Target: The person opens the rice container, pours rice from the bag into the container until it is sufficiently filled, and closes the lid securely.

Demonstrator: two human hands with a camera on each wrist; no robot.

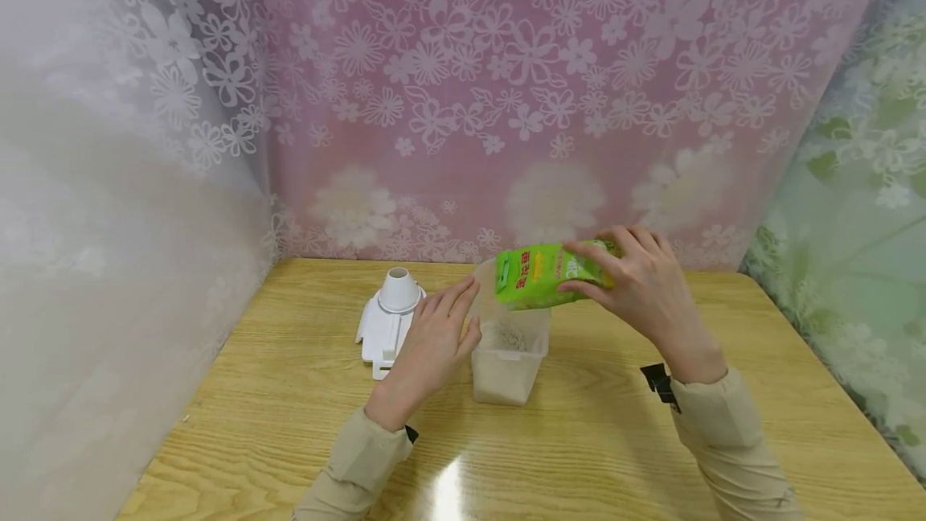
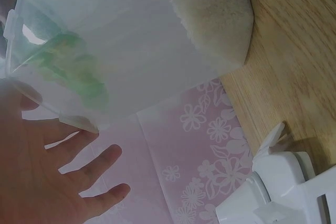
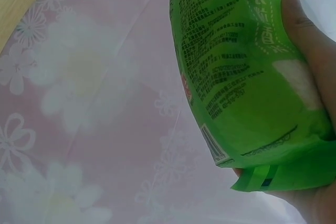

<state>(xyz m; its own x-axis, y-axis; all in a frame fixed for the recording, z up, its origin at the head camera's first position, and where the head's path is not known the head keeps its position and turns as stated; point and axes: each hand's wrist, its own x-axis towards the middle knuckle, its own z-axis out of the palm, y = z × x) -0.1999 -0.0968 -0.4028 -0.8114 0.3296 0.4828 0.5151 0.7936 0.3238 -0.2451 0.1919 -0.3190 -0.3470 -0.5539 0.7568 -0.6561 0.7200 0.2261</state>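
My right hand [image 1: 644,288] grips a green rice bag [image 1: 538,273] with printed lettering. The bag lies nearly sideways, one end above a clear plastic container [image 1: 534,364]. White rice [image 2: 218,19] fills the lower part of that container, seen through its wall. At the container's left side is my left hand [image 1: 437,336], its fingers straight and spread. The left wrist view shows the thumb and index finger at the container's rim, the other fingers away from it. In the right wrist view, the thumb presses one side of the bag [image 3: 247,87].
A white plastic lid-like part with a cone-shaped spout [image 1: 399,291] lies on the wooden table [image 1: 289,392], left of the container. Floral curtains [image 1: 463,103] surround the table at the back and sides.
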